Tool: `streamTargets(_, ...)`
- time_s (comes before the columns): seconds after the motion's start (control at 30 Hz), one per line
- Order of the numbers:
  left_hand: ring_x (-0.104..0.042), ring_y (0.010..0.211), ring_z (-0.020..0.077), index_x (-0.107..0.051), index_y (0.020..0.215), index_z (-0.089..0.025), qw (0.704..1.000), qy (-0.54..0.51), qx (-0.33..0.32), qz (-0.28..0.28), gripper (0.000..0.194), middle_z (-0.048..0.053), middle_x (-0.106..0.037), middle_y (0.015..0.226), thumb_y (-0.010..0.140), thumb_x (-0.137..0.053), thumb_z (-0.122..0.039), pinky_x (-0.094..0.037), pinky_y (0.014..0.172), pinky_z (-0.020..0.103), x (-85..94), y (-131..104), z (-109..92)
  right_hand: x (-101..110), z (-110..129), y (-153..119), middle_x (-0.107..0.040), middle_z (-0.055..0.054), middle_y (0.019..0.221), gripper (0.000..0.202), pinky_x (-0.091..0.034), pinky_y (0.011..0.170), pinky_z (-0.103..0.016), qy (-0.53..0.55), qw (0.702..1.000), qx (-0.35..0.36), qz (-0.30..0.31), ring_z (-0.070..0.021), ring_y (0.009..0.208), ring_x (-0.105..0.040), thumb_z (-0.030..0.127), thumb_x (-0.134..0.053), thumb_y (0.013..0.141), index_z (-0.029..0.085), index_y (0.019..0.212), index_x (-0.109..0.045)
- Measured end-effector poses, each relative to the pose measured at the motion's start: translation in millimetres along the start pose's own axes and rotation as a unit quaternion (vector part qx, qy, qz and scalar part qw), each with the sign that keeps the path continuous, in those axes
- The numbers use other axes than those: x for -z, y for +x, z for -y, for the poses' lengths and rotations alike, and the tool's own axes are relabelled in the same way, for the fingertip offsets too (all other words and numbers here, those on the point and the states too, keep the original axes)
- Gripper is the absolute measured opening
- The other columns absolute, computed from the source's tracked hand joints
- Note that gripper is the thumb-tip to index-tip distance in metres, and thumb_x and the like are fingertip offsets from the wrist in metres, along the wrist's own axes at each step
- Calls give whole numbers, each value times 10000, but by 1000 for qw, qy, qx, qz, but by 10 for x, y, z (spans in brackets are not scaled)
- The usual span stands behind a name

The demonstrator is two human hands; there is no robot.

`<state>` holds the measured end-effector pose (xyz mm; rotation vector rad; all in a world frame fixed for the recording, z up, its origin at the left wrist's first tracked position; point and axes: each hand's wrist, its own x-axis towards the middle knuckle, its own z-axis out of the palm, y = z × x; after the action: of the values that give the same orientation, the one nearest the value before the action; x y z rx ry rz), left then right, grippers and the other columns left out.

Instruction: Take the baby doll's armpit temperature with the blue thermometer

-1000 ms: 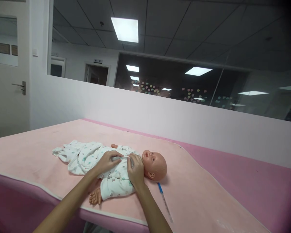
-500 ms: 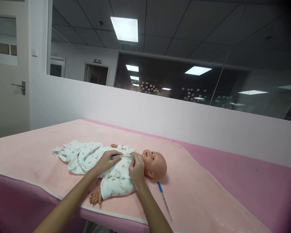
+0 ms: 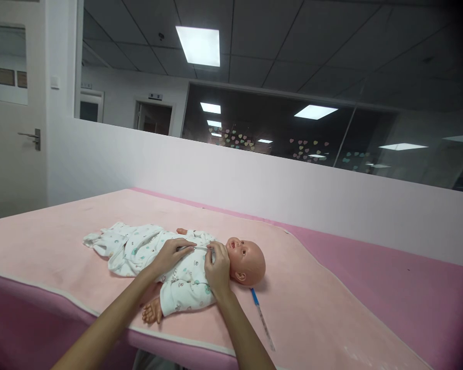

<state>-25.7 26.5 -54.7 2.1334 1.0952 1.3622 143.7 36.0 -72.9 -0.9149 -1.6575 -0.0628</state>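
Note:
A baby doll (image 3: 248, 263) lies on its back across the padded mat, head toward the right. It wears a white baby garment (image 3: 185, 282) with small green and grey prints. At the chest, my left hand (image 3: 172, 255) pinches the front of the garment between thumb and fingers. Close to the doll's neck, my right hand (image 3: 218, 267) is closed with its fingertips on the same cloth, near the collar. The two sets of fingertips are a short way apart. Exactly which bit of cloth each holds is partly hidden by the fingers.
A thin clear stick with a blue end (image 3: 263, 321), probably a thermometer, lies on the pink mat (image 3: 324, 308) beside the doll's head. The mat has a white-edged border toward me. Behind the table stands a low white wall (image 3: 254, 185) with glass above.
Both hands stay at the garment's front, with only a slight shift of the fingertips. The doll and the blue-ended stick have not moved.

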Motion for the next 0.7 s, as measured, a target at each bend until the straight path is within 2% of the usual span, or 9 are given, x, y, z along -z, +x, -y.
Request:
streamTargets(0.17, -589, 890, 183, -671, 910, -215, 1000, 12, -11, -16, 242, 24, -675, 934, 841, -487, -356, -440, 810, 286, -15, 4, 2, 30, 38, -10, -569, -30, 809, 164, -395, 743, -294, -20, 1000, 6, 21, -154, 797, -497, 156, -360, 857, 184, 814, -516)
streamTargets(0.43, -564, 830, 182, -592, 879, -211, 989, 133, -30, -59, 213, 24, -632, 878, 873, -414, -328, -435, 756, 311, -53, -89, 3, 43, 32, -8, -581, -39, 798, 202, -423, 727, -289, -13, 999, 36, 5, -148, 782, -522, 189, -346, 879, 181, 842, -543)
streamTargets(0.57, -578, 825, 194, -638, 870, -224, 983, 171, -7, -63, 238, 27, -660, 875, 853, -452, -373, -436, 747, 314, 96, -166, 81, 52, 19, 3, -591, -43, 798, 205, -438, 724, -288, -8, 999, 39, -5, -150, 781, -535, 195, -349, 880, 179, 852, -551)
streamTargets(0.7, -600, 869, 206, -688, 855, -236, 992, 120, 21, -30, 256, 26, -683, 916, 792, -529, -427, -458, 781, 312, 317, -222, 218, 54, 1, -2, -597, -49, 807, 207, -444, 727, -302, -9, 999, 43, -1, -159, 786, -542, 201, -351, 882, 181, 860, -556)
